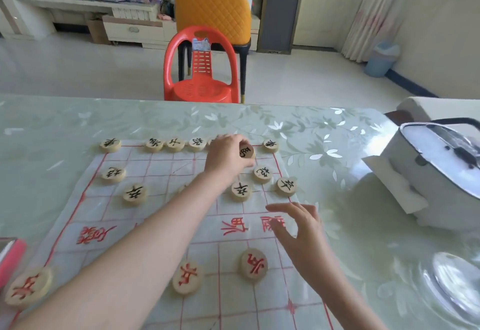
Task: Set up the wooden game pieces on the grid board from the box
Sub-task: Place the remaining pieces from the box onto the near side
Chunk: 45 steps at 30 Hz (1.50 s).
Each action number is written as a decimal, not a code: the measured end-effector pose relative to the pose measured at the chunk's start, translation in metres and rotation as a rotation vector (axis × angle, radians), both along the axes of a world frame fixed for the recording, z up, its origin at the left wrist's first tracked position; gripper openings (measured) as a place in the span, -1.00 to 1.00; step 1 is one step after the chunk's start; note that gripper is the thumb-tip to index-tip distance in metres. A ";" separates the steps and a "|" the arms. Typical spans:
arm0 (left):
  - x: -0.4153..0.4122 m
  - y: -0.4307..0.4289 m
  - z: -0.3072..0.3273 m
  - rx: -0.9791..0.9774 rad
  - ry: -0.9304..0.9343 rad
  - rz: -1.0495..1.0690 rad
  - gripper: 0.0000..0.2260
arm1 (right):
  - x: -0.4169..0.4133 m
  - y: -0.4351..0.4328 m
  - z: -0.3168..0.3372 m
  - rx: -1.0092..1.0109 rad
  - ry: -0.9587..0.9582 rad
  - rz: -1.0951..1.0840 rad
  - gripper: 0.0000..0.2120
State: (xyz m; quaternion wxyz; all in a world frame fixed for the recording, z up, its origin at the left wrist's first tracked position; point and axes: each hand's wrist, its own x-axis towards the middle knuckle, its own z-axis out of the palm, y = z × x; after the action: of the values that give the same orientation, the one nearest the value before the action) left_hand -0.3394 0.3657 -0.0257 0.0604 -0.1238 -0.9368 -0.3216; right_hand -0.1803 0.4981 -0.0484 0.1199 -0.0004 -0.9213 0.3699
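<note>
A white grid board (161, 215) with red lines lies on the table. Several round wooden pieces with black characters stand along its far rows, such as one at the far left corner (110, 145) and one near the right edge (286, 186). Pieces with red characters (254, 265) sit on the near half. My left hand (226, 156) reaches across to the far row and grips a black-character piece (246, 151) on edge. My right hand (298, 228) hovers over the board's right side, fingers loosely spread, holding nothing.
A white lidded box (439, 171) stands at the table's right. A glass lid or dish (457, 285) lies near the right front. A pink-edged box (10, 257) sits at the left edge. A red plastic chair (201, 75) stands beyond the table.
</note>
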 end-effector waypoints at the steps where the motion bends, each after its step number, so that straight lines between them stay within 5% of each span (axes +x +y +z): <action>1: -0.014 0.008 -0.003 -0.033 0.015 -0.002 -0.56 | -0.005 0.002 -0.002 0.007 0.001 0.003 -0.79; 10: -0.090 0.036 -0.029 -0.145 -0.015 -0.035 -0.52 | -0.037 0.007 -0.011 0.012 -0.071 0.063 -0.73; 27: -0.093 0.042 -0.048 -0.336 0.066 -0.007 -0.46 | -0.031 0.010 -0.009 -0.079 -0.072 0.091 -0.74; 37: -0.002 -0.053 0.028 0.241 0.331 0.003 -0.72 | -0.002 -0.015 -0.007 -0.039 -0.057 0.184 -0.80; 45: 0.172 -0.234 0.012 0.218 0.122 0.176 -0.86 | 0.031 -0.089 0.002 -0.062 -0.050 0.318 -0.75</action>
State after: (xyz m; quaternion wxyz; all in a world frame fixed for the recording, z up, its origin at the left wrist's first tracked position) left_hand -0.1669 0.1316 -0.0133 0.1582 -0.0531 -0.8982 -0.4066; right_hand -0.1495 0.4095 -0.0469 0.0368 0.1328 -0.9005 0.4125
